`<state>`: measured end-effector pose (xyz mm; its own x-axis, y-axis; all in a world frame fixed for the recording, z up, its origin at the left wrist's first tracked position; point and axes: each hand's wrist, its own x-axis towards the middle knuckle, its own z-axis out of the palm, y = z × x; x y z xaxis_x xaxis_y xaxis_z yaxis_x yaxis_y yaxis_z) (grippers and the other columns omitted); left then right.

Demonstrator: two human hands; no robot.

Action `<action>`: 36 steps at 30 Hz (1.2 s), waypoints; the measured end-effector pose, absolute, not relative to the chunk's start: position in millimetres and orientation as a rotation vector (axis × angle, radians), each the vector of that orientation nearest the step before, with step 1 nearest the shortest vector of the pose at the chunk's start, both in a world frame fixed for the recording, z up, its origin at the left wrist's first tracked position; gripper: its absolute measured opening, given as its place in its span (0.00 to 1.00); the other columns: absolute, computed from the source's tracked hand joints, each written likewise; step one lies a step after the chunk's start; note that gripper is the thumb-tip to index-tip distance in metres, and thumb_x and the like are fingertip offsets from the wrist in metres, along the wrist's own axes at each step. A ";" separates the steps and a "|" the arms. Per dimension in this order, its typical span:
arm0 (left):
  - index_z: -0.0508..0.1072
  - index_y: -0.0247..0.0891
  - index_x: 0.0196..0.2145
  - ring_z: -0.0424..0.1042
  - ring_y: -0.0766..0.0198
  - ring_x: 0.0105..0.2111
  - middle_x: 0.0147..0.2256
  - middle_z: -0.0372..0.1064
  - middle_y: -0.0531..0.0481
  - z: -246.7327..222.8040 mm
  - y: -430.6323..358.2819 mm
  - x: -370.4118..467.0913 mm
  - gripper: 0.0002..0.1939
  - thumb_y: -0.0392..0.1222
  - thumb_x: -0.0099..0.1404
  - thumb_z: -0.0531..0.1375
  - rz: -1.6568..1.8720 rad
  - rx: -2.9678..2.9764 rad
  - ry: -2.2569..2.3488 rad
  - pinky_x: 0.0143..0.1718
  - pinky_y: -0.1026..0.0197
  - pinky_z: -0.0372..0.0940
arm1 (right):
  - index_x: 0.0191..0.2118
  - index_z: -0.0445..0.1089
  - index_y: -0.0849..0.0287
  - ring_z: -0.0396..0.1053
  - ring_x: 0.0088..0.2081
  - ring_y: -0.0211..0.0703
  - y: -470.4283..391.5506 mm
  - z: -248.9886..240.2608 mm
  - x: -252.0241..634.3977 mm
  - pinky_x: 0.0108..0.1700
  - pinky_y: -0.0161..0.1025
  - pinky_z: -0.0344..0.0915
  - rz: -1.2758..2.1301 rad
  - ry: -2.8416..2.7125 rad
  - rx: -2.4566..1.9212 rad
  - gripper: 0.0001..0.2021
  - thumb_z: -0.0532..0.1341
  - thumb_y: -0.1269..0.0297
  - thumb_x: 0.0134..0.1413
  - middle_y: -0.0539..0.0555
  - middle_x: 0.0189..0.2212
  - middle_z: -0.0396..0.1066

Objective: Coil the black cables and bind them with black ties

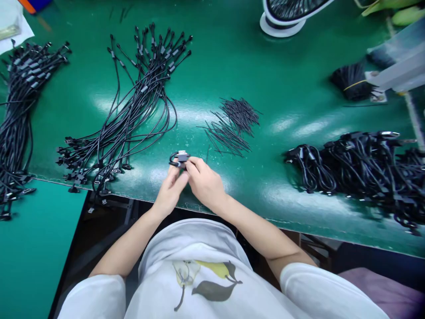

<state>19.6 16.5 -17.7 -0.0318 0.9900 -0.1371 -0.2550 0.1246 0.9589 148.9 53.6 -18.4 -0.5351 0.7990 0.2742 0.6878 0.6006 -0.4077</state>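
Note:
A black cable (174,158), bent into a small coil with a metal-tipped plug at its top, is between my two hands near the table's front edge. My left hand (170,189) is closed round the coil from the left. From the right, my right hand (205,181) pinches at the cable just below the plug, its fingertips meeting the left thumb. Whether a tie is in the right fingers is hidden. Just beyond the hands lies a loose pile of short black twist ties (237,122). To the left, uncoiled black cables (133,110) are spread in a bunch.
Another bunch of straight cables (20,102) lies at the far left. Coiled cables (358,173) are heaped at the right. Behind them is a banded bundle of black ties (353,82). A white fan (282,29) stands at the back. The green table (215,57) ends just before my body.

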 end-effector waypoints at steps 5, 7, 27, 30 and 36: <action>0.63 0.45 0.60 0.70 0.58 0.54 0.54 0.70 0.44 -9.2 19.7 -6.6 0.25 0.52 0.67 0.58 1.333 0.898 1.211 0.54 0.54 0.67 | 0.55 0.69 0.59 0.68 0.40 0.44 57.1 -29.2 166.2 0.40 0.41 0.61 0.209 -2.445 -1.038 0.17 0.49 0.67 0.67 0.60 0.42 0.72; 0.65 0.44 0.58 0.72 0.58 0.53 0.53 0.71 0.43 -2.5 18.5 -13.1 0.23 0.50 0.67 0.59 1.285 0.893 1.183 0.55 0.54 0.67 | 0.57 0.67 0.57 0.68 0.42 0.44 56.2 -32.9 171.4 0.44 0.43 0.61 0.196 -2.411 -1.004 0.17 0.51 0.68 0.67 0.59 0.42 0.72; 0.64 0.45 0.60 0.63 0.52 0.62 0.62 0.62 0.42 -12.5 22.5 -11.2 0.24 0.48 0.69 0.58 1.035 1.031 1.065 0.63 0.46 0.59 | 0.58 0.67 0.57 0.68 0.39 0.41 44.7 -27.0 188.6 0.39 0.38 0.63 0.390 -2.443 -1.198 0.18 0.49 0.65 0.69 0.57 0.42 0.73; 0.64 0.45 0.60 0.62 0.53 0.63 0.62 0.63 0.43 -16.2 23.2 -3.7 0.23 0.46 0.69 0.58 1.098 1.101 1.119 0.65 0.46 0.55 | 0.60 0.65 0.59 0.68 0.37 0.39 41.6 -23.7 187.0 0.34 0.35 0.62 0.490 -2.491 -1.201 0.20 0.47 0.60 0.70 0.57 0.43 0.72; 0.64 0.49 0.61 0.56 0.53 0.66 0.64 0.60 0.46 -14.4 23.6 -0.4 0.25 0.44 0.68 0.60 1.105 1.179 0.992 0.67 0.48 0.53 | 0.53 0.69 0.59 0.69 0.38 0.38 47.4 -18.9 185.5 0.39 0.34 0.64 0.890 -2.292 -1.178 0.21 0.44 0.55 0.70 0.55 0.39 0.71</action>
<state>-0.4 23.6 -14.4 0.1907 0.9815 -0.0177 -0.1229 0.0418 0.9915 185.5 47.4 -18.9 -0.5574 0.8274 0.0691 0.5638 0.4383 -0.7000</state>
